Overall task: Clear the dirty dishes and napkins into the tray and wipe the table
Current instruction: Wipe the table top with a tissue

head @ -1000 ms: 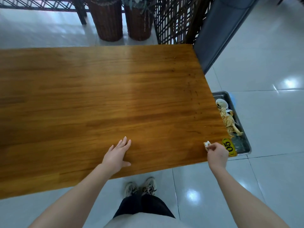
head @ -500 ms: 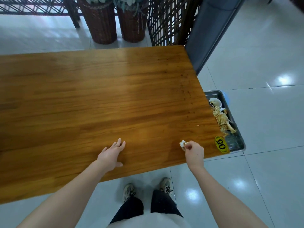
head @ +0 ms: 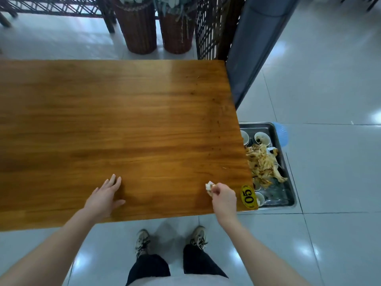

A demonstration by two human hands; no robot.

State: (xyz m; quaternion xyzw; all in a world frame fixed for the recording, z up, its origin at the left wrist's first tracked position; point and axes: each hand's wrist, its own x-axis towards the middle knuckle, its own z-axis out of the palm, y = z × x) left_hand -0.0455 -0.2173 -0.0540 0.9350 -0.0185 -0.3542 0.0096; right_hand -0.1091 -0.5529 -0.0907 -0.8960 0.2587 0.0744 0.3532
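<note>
The wooden table (head: pixel 123 124) fills the left and middle of the view. My right hand (head: pixel 223 198) rests near its front right corner, fingers closed on a small crumpled white napkin (head: pixel 209 187) that touches the tabletop. My left hand (head: pixel 104 197) lies flat and open on the table near the front edge, holding nothing. On the floor to the right of the table sits a grey metal tray (head: pixel 288 190) holding small white bowls (head: pixel 261 138) and a heap of stained crumpled napkins (head: pixel 263 162); the table edge hides its left part.
A yellow oval sticker marked 05 (head: pixel 248 196) sits on the table's front right corner. Two woven baskets (head: pixel 140 25) and a lattice screen (head: pixel 208 23) stand behind the table, a grey bench (head: pixel 253 48) at its far right. My feet (head: pixel 142 241) stand on glossy tile.
My right hand with the napkin slid left from the 05 corner along the front edge. My left hand stayed flat on the table.
</note>
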